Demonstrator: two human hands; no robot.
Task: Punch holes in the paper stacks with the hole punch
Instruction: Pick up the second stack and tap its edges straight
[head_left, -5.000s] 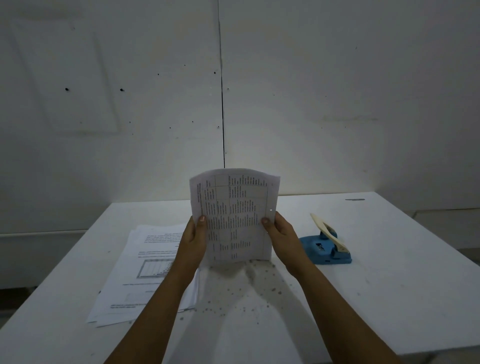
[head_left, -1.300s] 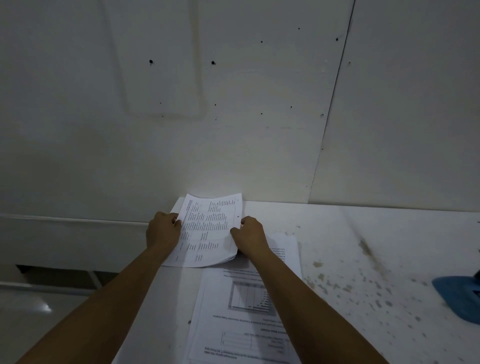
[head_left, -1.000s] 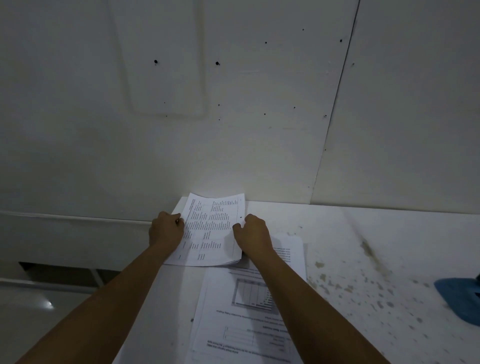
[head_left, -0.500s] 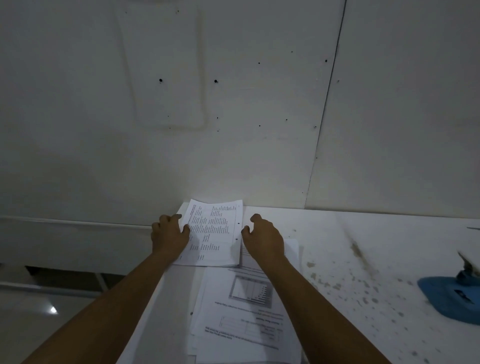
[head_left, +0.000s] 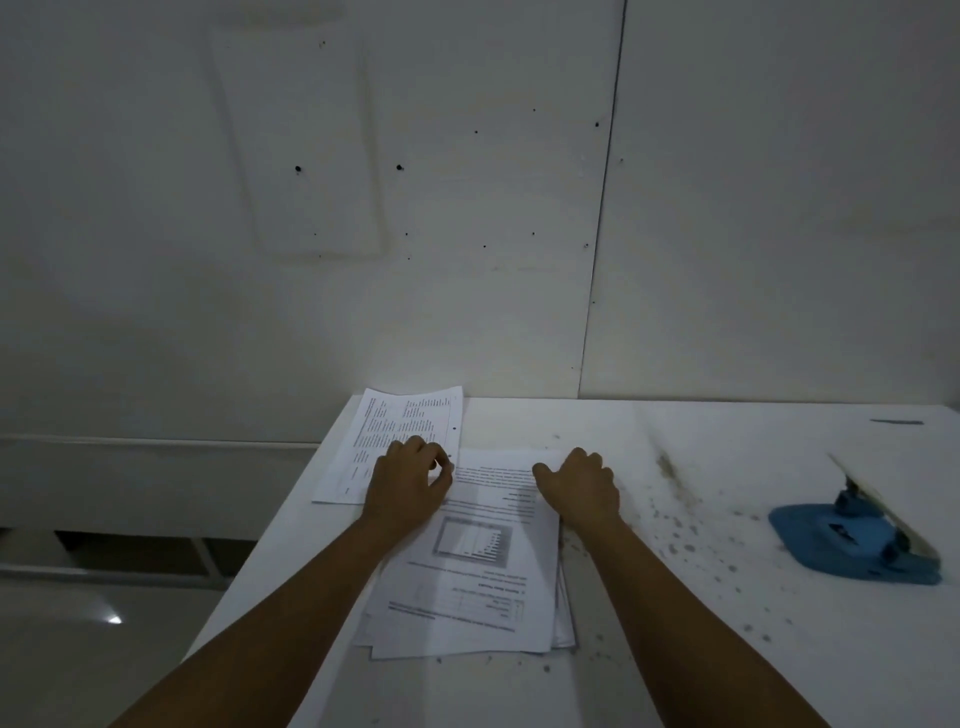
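Both hands lie on papers at the far left part of the white table (head_left: 675, 649). The left hand (head_left: 405, 483) rests where two stacks meet: its fingers (head_left: 415, 448) are curled, knuckles up, lying on the near right corner of the punched stack (head_left: 395, 431), and its thumb reaches toward the far left corner of the unpunched stack (head_left: 467, 582); whether they pinch a sheet I cannot tell. The punched stack runs away from those fingers toward the wall (head_left: 467, 208), a dark hole showing near its right edge. The right hand (head_left: 579, 486) sits at the far right corner of the unpunched stack, its fingers (head_left: 587, 460) bent over the far edge of the sheets, thumb out to the left on the top page; how firmly they hold is unclear. That stack spreads from between the two hands back toward the person, its sheets slightly fanned. The blue punch (head_left: 857, 538) stands well to the right of the right fingers, its pale lever raised. Small dark specks dot the table between.
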